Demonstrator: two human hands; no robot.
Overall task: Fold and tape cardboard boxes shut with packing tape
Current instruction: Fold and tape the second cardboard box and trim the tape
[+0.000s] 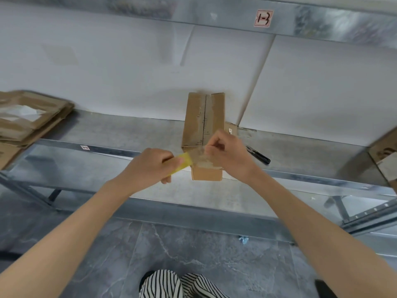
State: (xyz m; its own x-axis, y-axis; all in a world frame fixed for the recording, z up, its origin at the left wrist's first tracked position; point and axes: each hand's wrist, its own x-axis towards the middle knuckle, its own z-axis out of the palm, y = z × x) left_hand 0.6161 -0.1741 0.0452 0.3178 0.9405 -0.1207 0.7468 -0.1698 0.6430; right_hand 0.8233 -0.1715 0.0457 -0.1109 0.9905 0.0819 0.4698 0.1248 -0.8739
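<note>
A: Looking for the long thin brown cardboard box [204, 121].

B: Lying flat on the grey metal shelf [107, 134], pointing at the white wall. Near end poking out past the shelf edge. Top flaps folded shut, with clear sticky tape [202, 158] down the middle crack and over the near end.

A: And the hands?

B: Left hand [154, 166] curled tight round a flat yellow plastic tape tool [183, 163], just beside the near left corner of the box. Right hand [227, 153] curled too, fingertips pinching the tape at the near top edge.

A: Heavy or light?

B: Probably light. Thin card, a bit bendy, easy to dent if squeezed hard. Could slide on the smooth metal, or tip with that end hanging out.

A: Where to hold?

B: Best by the two long sides near the middle, or pressed flat from above on the shut flaps. Not by the end flaps. As for the tape: thin, floppy, very sticky. Best held by one edge and kept pulled tight.

A: Anything close by?

B: A black-handled tool [258, 155] on the shelf, near the right hand. A pile of flat brown cardboard sheets [32, 119] far off to the left.
</note>
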